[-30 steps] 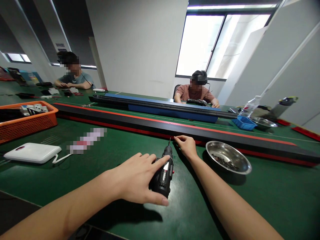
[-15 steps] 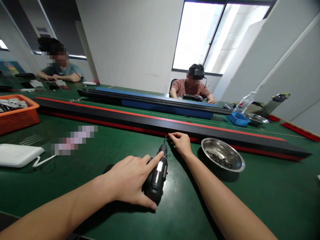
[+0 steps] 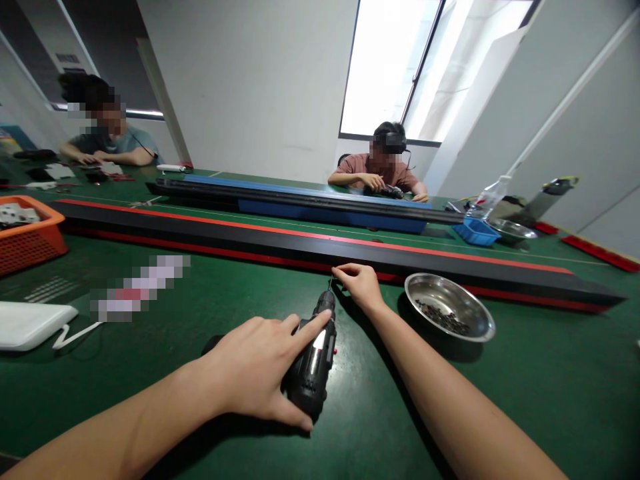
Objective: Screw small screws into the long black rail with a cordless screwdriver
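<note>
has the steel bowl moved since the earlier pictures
No. The steel bowl sits in the same place just in front of the long black-and-red bar; only the camera's view has shifted.

Head-worn view, forward and down

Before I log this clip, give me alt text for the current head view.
The left hand holds a black power drill, its bit close to the pinched fingers of the right hand, beside a long black-and-red bar on a green table. A metal bowl of small dark parts stands at right; two people sit opposite.
</note>
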The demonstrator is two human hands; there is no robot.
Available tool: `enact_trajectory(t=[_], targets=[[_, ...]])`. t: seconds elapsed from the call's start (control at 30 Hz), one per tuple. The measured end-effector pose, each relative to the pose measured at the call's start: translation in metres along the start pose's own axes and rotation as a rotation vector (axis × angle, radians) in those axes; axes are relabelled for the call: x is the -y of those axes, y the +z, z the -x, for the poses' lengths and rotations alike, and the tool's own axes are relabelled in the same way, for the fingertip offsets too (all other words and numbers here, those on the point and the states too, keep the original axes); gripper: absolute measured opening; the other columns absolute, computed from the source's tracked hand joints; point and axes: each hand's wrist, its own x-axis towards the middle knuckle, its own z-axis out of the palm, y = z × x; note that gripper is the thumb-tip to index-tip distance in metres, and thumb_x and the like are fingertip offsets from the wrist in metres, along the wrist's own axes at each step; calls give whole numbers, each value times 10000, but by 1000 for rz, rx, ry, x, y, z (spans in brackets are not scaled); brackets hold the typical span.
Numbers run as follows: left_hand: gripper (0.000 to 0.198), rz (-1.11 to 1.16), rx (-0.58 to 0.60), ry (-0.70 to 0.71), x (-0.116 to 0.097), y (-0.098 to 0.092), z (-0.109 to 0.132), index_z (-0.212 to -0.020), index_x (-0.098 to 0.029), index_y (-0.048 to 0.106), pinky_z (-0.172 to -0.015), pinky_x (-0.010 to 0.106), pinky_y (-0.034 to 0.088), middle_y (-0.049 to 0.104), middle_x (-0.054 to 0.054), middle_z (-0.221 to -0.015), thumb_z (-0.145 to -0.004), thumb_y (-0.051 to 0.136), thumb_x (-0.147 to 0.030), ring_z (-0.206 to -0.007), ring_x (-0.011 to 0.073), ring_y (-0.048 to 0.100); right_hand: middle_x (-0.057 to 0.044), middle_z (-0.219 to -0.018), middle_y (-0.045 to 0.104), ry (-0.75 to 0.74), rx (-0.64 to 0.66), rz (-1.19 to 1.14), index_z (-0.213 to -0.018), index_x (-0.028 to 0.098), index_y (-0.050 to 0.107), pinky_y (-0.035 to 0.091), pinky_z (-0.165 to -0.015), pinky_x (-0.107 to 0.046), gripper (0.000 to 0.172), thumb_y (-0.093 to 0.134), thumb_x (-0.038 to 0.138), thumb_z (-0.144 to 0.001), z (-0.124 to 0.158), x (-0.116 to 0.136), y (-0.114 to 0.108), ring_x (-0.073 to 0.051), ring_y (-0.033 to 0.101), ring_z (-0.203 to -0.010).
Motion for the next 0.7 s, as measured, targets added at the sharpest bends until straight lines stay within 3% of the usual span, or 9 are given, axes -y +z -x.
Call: enact_trajectory(t=[0.7], targets=[[1349,-18,-22,13,-1,-3,0,-1669,-371,67,-801,475,564,668,113,-1260,-598,709,-881,-974,386,723,-79,-912,822,-5,1,63,-944,221,851,567,-710,-324,295,725,473,-856,-3,-6,0,-258,765,-813]])
